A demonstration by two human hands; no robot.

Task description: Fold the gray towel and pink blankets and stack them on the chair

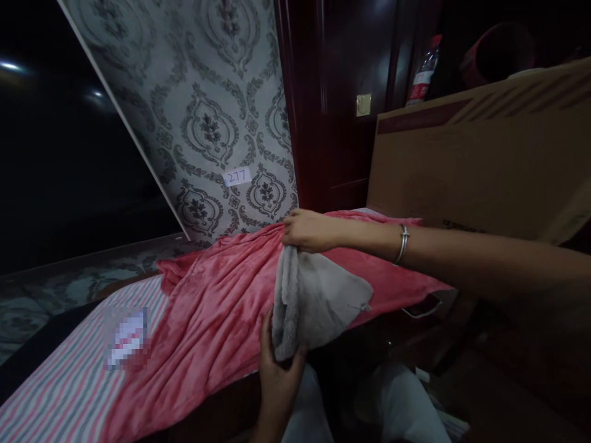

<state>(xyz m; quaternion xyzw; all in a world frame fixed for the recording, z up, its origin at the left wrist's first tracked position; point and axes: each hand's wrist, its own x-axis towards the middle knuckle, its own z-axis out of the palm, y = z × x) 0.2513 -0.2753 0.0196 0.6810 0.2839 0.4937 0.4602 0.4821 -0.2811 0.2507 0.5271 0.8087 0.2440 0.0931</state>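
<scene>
A soft grey plush fabric piece (330, 295) with a fuzzy folded edge is held up in front of me; its exact kind is unclear. My right hand (308, 231) reaches in from the right, fingers closed on its upper edge. At the bottom, my left hand (281, 372) grips the rolled fuzzy end between thumb and fingers. Behind and beneath the grey piece spreads a rumpled pink plush blanket (221, 307).
Striped cloth (69, 363) shows at the left under the blanket, with a blurred patch on it. A large dark screen (78, 141) stands left. On the right is a cardboard box (484, 154), with a plastic bottle (422, 74) beside its upper edge.
</scene>
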